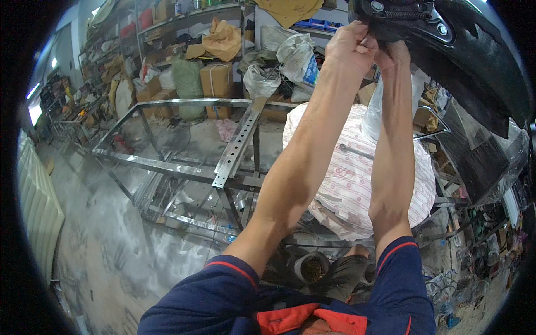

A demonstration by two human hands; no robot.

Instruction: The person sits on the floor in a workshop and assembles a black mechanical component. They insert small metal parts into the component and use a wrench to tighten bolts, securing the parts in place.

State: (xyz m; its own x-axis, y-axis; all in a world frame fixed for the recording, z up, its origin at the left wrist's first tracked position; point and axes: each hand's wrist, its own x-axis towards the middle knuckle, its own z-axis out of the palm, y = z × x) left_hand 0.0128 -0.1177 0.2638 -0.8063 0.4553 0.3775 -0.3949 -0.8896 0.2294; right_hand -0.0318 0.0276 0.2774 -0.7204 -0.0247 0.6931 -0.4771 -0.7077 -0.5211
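Both my arms stretch up and forward to the underside of a black curved part [474, 61], which carries bolts and a coil spring [405, 15]. My left hand [350, 46] is closed, its fingers pinched together at the part's left edge. Close beside it, my right hand [394, 54] is curled against the part's underside; its fingertips are partly hidden. Whatever the fingers hold is too small or covered to name. Below my forearms, a wrench [356, 152] lies on a round surface covered with white patterned cloth [346, 181].
Left of the cloth stands a metal frame [162, 166] with a perforated bar [237, 146] across it. A bucket of small pieces [311, 269] sits near my legs. Cardboard boxes [216, 84], sacks [296, 58] and loaded shelves [190, 14] line the back. Clutter fills the right side.
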